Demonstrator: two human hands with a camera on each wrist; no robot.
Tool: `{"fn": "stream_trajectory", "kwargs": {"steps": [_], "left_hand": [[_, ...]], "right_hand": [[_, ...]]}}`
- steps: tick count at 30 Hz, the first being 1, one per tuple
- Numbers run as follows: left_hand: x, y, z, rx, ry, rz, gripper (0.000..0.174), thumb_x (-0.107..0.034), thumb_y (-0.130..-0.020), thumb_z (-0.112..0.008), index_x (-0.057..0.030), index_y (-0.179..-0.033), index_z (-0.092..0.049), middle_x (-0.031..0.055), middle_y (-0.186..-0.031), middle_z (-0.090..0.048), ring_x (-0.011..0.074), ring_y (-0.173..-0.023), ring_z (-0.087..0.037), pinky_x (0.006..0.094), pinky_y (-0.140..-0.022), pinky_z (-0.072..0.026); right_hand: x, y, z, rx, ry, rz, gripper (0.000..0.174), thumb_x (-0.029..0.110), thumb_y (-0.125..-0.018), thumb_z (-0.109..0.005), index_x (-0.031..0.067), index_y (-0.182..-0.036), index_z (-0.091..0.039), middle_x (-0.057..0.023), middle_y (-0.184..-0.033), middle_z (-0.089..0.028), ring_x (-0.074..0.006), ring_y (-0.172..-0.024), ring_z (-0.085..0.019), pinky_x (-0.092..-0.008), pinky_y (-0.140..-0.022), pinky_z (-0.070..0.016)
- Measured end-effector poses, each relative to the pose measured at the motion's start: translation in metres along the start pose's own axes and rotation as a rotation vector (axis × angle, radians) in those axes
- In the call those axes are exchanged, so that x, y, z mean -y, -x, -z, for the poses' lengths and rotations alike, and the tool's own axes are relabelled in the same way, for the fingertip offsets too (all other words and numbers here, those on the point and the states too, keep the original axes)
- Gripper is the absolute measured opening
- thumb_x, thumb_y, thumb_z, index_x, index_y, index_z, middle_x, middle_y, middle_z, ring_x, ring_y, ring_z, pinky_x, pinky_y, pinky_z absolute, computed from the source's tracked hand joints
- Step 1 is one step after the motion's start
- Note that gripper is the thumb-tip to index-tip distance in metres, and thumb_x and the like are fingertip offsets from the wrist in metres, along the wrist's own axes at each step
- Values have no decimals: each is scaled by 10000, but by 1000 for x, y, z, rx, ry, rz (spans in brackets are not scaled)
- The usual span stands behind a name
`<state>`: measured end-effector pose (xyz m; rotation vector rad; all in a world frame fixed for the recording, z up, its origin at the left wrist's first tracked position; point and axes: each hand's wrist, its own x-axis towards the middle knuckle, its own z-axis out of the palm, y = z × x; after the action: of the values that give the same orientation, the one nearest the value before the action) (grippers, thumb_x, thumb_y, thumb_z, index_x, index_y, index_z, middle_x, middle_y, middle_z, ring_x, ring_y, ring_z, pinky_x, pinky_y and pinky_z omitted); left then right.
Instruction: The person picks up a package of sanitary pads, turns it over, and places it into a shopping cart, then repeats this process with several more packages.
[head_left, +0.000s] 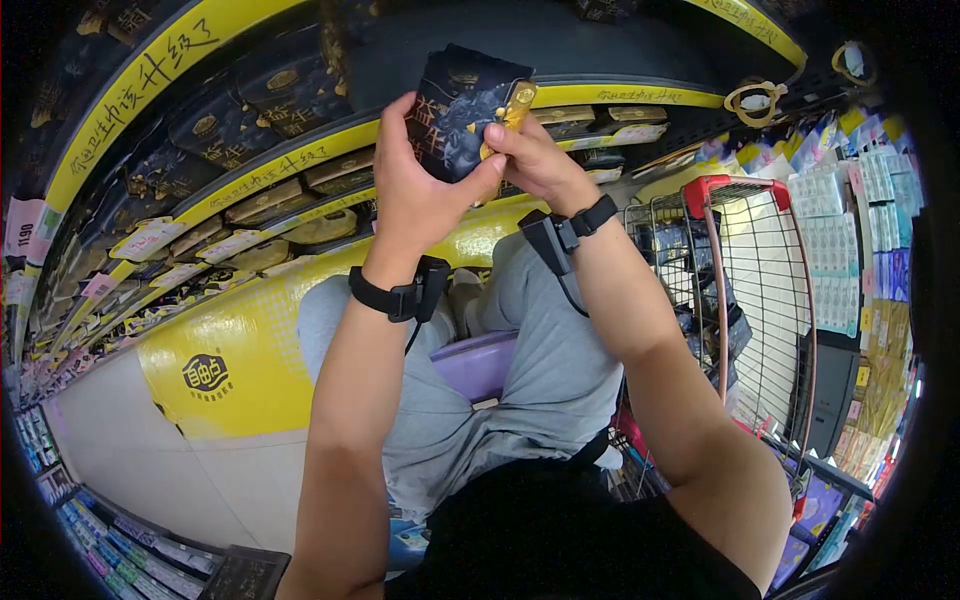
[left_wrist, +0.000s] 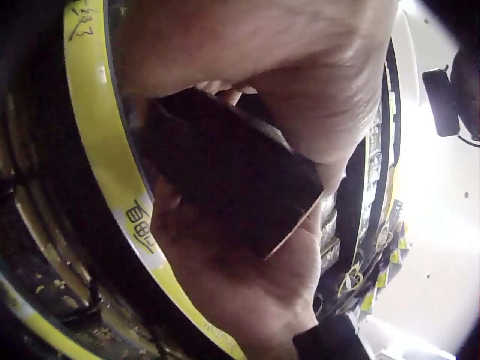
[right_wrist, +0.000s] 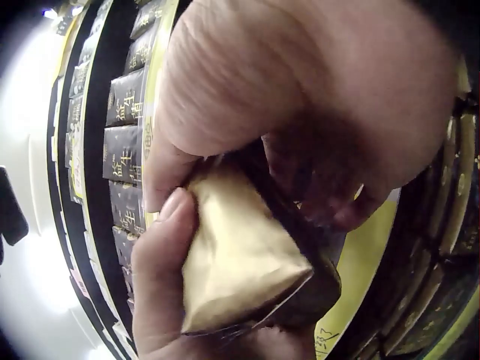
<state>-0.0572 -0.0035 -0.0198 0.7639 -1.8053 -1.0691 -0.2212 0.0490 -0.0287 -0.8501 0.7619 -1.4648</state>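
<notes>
Both hands hold a black packet [head_left: 455, 112] with gold lettering and a gold right side in front of the shelves. My left hand [head_left: 415, 205] grips it from the left and below, the thumb reaching across toward the gold side. From the right, my right hand [head_left: 548, 168] holds the gold edge, its thumb laid on the front. The left wrist view shows a dark end of the packet [left_wrist: 232, 176] between the two hands. In the right wrist view, the gold side of the packet [right_wrist: 240, 247] faces the camera, with the left thumb [right_wrist: 161, 259] along its edge.
Shelves with yellow edge strips [head_left: 625, 96] curve around the front, and similar black packs [head_left: 290, 95] stand at the left. A wire shopping cart [head_left: 765, 300] with red trim holds dark packs at the right. Between my legs is a purple stool [head_left: 475, 365]. A yellow panel [head_left: 240, 365] covers the shelf base.
</notes>
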Motion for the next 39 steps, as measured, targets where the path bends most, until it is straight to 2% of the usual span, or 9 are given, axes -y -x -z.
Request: {"fn": "stream_trajectory", "kwargs": {"steps": [2,8,15,24,27,31,34,37,39], "left_hand": [[-3,-1,0,-78,-24,17,925,-296,-607,-924,30,-1314,-423,212,-1184,-577,329,-1081,-594,422,-937,-486],[-1,-3,1,-146,-122,-30,849,-263,-630,-920,-1,-1300,-468,167,-1142,-576,317,-1055,-599,415,-897,-493],[-13,-3,2,-26,6,-171,563,-76,-753,-842,-48,-1273,-628,57,-1142,-556,133,-849,-545,230,-674,-511],[-14,-2,1,-72,-65,-171,396,-118,-793,-792,-66,-1171,-688,30,-926,-549,109,-727,-474,246,-598,-411],[-14,1,2,-36,-41,-104,313,-121,-799,-783,-55,-1090,-689,23,-854,-543,107,-666,-440,250,-574,-381],[-13,3,-2,35,-9,-61,179,-124,-810,-765,-45,-946,-681,-3,-693,-504,113,-577,-413,255,-550,-367],[-10,3,-4,86,-24,-69,140,-134,-816,-753,-47,-892,-673,6,-629,-486,130,-557,-440,276,-544,-377],[-8,1,-2,108,-24,-96,134,-141,-818,-746,-48,-868,-664,27,-601,-481,152,-553,-470,297,-545,-392],[-7,0,1,107,-17,-100,141,-147,-814,-745,-48,-864,-657,41,-602,-492,166,-559,-490,311,-554,-407]], "right_hand": [[1,-2,-3,-51,19,11,562,187,-901,-737,24,-1366,-466,-88,-1258,-599,-175,-1108,-610,-332,-962,-510],[-4,-13,-14,-225,82,207,414,189,-934,-664,38,-1280,-495,-84,-1166,-634,-168,-1026,-640,-334,-902,-538],[5,-10,2,-260,-213,-8,406,359,-1011,-507,34,-1253,-502,-75,-1072,-668,-192,-911,-694,-365,-828,-583],[12,-17,1,-556,228,477,304,209,-956,-701,32,-1178,-590,-43,-1079,-671,-100,-934,-626,-259,-822,-517],[25,-31,4,-500,350,736,351,184,-949,-711,33,-1231,-567,-25,-1104,-664,-107,-1018,-598,-284,-903,-490],[41,-52,-6,-412,628,786,483,142,-903,-751,47,-1321,-530,-42,-1116,-657,-113,-1020,-600,-277,-911,-485],[39,-81,9,-590,1270,971,463,168,-891,-765,31,-1288,-568,-90,-1080,-671,-132,-951,-618,-287,-857,-501],[34,-109,27,-387,996,607,445,207,-889,-772,12,-1250,-601,-117,-1018,-684,-152,-900,-628,-306,-817,-508],[25,-122,31,-403,955,572,422,233,-895,-767,1,-1213,-616,-123,-980,-688,-163,-874,-629,-312,-794,-509]]}}
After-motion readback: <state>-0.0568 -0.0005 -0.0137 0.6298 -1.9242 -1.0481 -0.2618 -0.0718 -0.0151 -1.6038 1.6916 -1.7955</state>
